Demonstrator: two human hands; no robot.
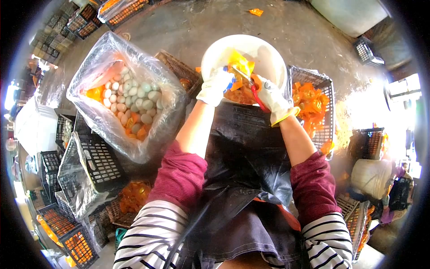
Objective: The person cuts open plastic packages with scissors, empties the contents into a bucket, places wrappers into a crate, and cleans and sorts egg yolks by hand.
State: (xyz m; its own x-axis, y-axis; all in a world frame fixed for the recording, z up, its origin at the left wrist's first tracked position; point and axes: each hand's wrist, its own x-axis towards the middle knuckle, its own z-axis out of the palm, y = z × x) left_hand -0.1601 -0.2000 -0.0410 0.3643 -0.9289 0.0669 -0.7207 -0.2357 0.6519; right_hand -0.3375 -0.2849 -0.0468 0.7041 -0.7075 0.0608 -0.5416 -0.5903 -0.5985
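Two hands at the white basin (pixel 273 51), both in white gloves. Left hand (pixel 216 88) on its near left side, right hand (pixel 272 98) on its near right.

Touching each other?

No, apart. Small gap, with the scissors (pixel 258 96) and some orange stuff in it.

Who has the scissors?

Right. Fingers wrapped on the red handle; blades point far and left, toward the left hand's fingertips.

And the left?

Fingers curled in, something blue at the tips. Right up beside the yellow-orange piece (pixel 238 59). Can't tell if it's gripped; contact point is too small to read.

Where's that piece exactly?

Over the basin, just right and far of the left fingers, far and left of the right hand. Blades run across it or just in front of it, can't separate the two. More orange pieces (pixel 239 96) lower in the basin, between the hands on the near side.

What's around?

Right of the right hand: crate (pixel 330 116) with orange scraps (pixel 309 101) in it. Left of the left hand, well apart: eggs (pixel 139 96) in a clear plastic liner (pixel 85 80). Near side of the basin: black apron (pixel 237 130), between the forearms. One orange scrap (pixel 256 12) on the floor (pixel 192 20), far side.
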